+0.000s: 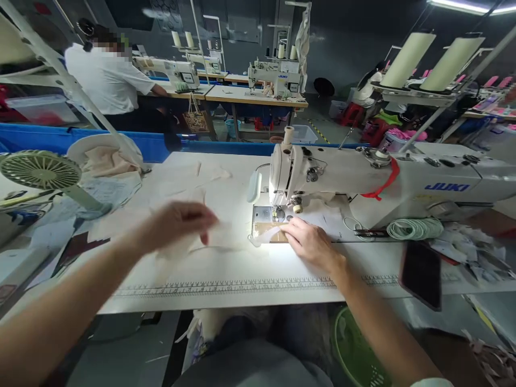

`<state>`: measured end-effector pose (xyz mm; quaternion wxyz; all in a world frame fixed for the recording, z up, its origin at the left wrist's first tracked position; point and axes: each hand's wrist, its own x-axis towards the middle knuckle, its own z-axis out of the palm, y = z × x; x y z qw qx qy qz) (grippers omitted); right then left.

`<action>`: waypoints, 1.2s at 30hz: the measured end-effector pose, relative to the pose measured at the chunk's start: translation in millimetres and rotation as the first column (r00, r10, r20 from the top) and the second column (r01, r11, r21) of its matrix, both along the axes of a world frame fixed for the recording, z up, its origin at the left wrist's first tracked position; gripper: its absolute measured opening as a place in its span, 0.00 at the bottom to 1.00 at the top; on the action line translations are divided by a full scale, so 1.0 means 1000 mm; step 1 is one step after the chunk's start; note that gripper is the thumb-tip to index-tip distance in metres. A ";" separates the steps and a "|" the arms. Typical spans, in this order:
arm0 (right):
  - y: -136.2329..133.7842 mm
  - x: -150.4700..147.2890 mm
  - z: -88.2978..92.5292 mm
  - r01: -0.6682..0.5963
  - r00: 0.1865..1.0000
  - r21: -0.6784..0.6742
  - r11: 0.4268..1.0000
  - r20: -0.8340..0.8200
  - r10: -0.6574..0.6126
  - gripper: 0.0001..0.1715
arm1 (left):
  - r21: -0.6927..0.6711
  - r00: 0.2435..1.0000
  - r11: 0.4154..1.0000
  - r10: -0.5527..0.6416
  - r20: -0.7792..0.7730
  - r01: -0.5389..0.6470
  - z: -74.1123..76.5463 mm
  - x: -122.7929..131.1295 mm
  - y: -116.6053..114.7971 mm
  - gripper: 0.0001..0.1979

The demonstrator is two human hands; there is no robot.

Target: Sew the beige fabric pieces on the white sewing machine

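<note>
The right hand (310, 242) lies nearly flat, fingers stretched out and loose, its tips pressing down a narrow pale strip (268, 234) on the lit bed just near of the needle. It grasps nothing. The left hand (182, 223) is blurred. Its fingers curl down over a thin cream cloth piece (220, 241) lying on the table to the left of the strip, but I cannot tell whether they pinch it or only touch it.

The white sewing machine (363, 172) stretches away to the right, its head standing just behind the right hand's fingers. Right of that hand lie a coil of pale green cord (415, 228) and a dark phone (421, 274) at the table's near edge. A printed ruler (242, 287) runs along that edge. On the far left stands a small green fan (40, 169). A person in a white shirt (105, 75) works at a far bench.

The cloth is flat, thin, cream against the white table (226, 183).
</note>
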<state>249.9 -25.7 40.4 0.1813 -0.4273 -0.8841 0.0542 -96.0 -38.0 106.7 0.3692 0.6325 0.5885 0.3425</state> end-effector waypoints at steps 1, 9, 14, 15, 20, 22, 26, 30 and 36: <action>0.000 0.000 -0.001 -0.026 0.999 0.019 0.999 0.019 0.026 0.18 | -0.125 0.984 0.976 -0.180 -0.014 0.176 -0.016 0.012 -0.010 0.18; -0.004 -0.013 -0.015 -0.112 0.982 0.192 0.975 0.170 0.080 0.15 | -0.063 0.955 0.971 -0.239 -0.177 0.231 -0.058 0.017 0.024 0.17; -0.015 -0.031 -0.017 -0.062 0.979 0.227 0.972 0.205 0.014 0.15 | -0.008 0.970 0.987 -0.158 -0.187 0.159 -0.039 0.029 0.042 0.14; -0.017 -0.034 -0.017 -0.052 0.977 0.229 0.972 0.211 0.002 0.15 | -0.012 0.971 0.983 -0.184 -0.156 0.184 -0.037 0.039 0.041 0.14; -0.017 -0.033 -0.020 -0.032 0.985 0.238 0.971 0.172 -0.010 0.15 | -0.087 0.910 0.907 -0.404 0.090 0.411 -0.047 0.098 0.038 0.12; -0.015 -0.030 -0.020 -0.034 0.985 0.238 0.971 0.170 -0.007 0.17 | -0.128 0.907 0.900 -0.403 0.122 0.417 -0.055 0.111 0.044 0.10; -0.014 -0.029 -0.018 -0.035 0.981 0.229 0.973 0.191 -0.010 0.17 | -0.168 0.934 0.921 -0.358 -0.008 0.352 -0.064 0.115 0.054 0.08; -0.015 -0.029 -0.017 -0.021 0.982 0.206 0.978 0.188 -0.019 0.17 | -0.159 0.938 0.939 -0.325 -0.121 0.304 -0.061 0.114 0.051 0.06; -0.015 -0.025 -0.014 -0.003 0.984 0.181 0.984 0.174 -0.029 0.19 | -0.127 0.915 0.957 -0.285 -0.284 0.259 -0.057 0.119 0.049 0.06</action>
